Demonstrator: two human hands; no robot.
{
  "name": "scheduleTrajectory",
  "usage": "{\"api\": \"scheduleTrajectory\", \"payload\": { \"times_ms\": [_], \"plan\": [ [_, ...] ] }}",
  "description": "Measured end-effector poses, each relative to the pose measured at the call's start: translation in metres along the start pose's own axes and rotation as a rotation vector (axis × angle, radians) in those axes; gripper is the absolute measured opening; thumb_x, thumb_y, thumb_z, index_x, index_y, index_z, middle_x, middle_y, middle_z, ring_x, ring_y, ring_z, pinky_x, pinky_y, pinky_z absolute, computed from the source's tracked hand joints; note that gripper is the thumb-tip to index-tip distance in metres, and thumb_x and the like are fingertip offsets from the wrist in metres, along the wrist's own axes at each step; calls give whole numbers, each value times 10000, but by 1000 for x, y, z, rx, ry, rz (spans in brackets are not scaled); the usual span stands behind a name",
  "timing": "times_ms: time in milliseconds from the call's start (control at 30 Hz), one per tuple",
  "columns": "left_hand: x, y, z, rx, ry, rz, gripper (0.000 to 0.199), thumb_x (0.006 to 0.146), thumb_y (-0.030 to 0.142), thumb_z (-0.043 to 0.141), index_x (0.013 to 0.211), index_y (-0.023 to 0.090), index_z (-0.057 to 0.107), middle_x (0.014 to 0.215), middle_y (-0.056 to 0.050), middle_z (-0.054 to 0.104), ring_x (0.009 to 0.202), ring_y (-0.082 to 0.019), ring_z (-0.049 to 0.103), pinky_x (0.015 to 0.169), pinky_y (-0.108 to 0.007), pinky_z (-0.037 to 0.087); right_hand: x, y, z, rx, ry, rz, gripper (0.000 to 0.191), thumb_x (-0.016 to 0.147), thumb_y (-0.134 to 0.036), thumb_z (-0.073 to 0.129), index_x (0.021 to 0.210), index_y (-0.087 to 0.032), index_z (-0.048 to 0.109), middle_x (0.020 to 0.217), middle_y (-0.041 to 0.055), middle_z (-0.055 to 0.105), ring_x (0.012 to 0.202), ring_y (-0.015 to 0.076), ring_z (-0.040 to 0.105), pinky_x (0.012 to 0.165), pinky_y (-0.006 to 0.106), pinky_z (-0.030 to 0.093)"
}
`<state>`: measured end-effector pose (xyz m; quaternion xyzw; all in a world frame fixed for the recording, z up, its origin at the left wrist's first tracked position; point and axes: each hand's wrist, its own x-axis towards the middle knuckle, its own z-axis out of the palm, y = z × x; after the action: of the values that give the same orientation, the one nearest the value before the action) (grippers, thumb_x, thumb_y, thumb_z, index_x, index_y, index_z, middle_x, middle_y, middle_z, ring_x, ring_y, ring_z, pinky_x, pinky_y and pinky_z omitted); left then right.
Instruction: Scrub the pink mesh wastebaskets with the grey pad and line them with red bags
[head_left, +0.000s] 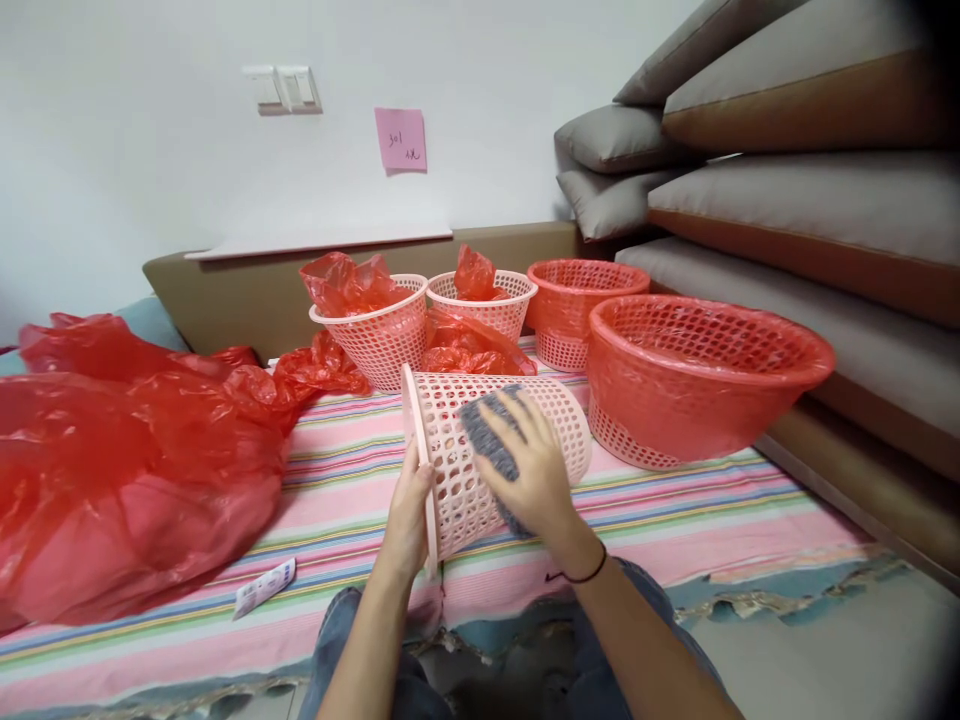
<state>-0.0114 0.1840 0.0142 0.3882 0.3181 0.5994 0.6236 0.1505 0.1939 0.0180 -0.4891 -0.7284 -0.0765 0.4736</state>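
Observation:
A pale pink plastic basket (450, 470) with a lattice wall lies on its side in front of me, its rim facing left. My left hand (409, 505) is closed on that rim, the thumb on the outside. A grey cloth (484, 435) lies against the basket's upper side. My right hand (525, 455) presses the cloth there, its palm down and fingers spread over it. Part of the cloth hangs below the hand on the near side. The inside of the basket is mostly hidden.
Two pink baskets (390, 335) with red bags stand behind, beside two baskets (705, 390) lined in red plastic. A heap of red plastic bags (135, 470) lies left, near a small label packet (264, 588). Grey cushions (810, 210) are stacked right. A striped cloth (337, 490) covers the surface.

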Motion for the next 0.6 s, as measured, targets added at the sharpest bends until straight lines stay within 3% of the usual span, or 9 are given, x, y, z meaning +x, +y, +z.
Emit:
{"api": "scheduleTrajectory", "payload": {
  "times_ms": [100, 167, 300, 400, 467, 533, 600],
  "plan": [
    [1, 0, -4, 33, -9, 60, 666, 758, 460, 754, 1371, 284, 561, 1203, -54, 715, 1076, -255, 680, 909, -343, 545, -2, -30, 2, 47, -18, -154, 492, 884, -335, 583, 1373, -299, 560, 1516, 27, 471, 1452, 288, 323, 1163, 501, 319],
    [3, -1, -9, 100, 5, 89, 647, 730, 446, 776, 1324, 253, 605, 1172, -63, 724, 1036, -249, 686, 853, -313, 555, -1, -30, 3, 45, -21, -140, 497, 882, -309, 572, 1379, -303, 553, 1509, 20, 481, 1449, 280, 330, 1164, 497, 315],
    [5, -4, -18, 245, -36, 119, 735, 726, 431, 788, 1385, 240, 526, 1175, -89, 719, 925, -226, 707, 753, -283, 558, 4, 23, 2, -12, 77, 174, 488, 902, -317, 523, 1386, -263, 550, 1466, 56, 529, 1395, 279, 400, 1153, 519, 335],
    [6, -7, -22, 381, -46, 358, 828, 804, 407, 734, 1505, 360, 295, 1489, -109, 504, 1155, -248, 645, 873, -329, 555, 3, 70, 0, -72, 196, 422, 474, 904, -353, 498, 1347, -212, 588, 1408, 123, 570, 1327, 300, 465, 1126, 567, 353],
    [7, -8, -23, 529, -32, 556, 776, 864, 394, 674, 1516, 401, 254, 1631, -89, 287, 1369, -271, 481, 1022, -383, 492, 2, 82, -1, -95, 235, 502, 488, 898, -369, 498, 1339, -185, 598, 1400, 153, 568, 1309, 316, 476, 1113, 585, 357],
    [8, -9, -23, 676, -46, 651, 637, 916, 377, 605, 1498, 373, 346, 1652, -65, 243, 1483, -280, 306, 1154, -428, 358, 2, 71, 0, -101, 215, 469, 494, 901, -383, 507, 1354, -204, 588, 1420, 136, 555, 1321, 317, 462, 1115, 580, 354],
    [9, -9, -23, 761, -57, 672, 527, 945, 352, 558, 1460, 335, 442, 1621, -66, 323, 1507, -278, 245, 1212, -452, 241, 2, 41, 3, -89, 154, 342, 482, 908, -381, 517, 1371, -261, 572, 1450, 82, 538, 1354, 307, 430, 1129, 563, 344]
  ]
}}
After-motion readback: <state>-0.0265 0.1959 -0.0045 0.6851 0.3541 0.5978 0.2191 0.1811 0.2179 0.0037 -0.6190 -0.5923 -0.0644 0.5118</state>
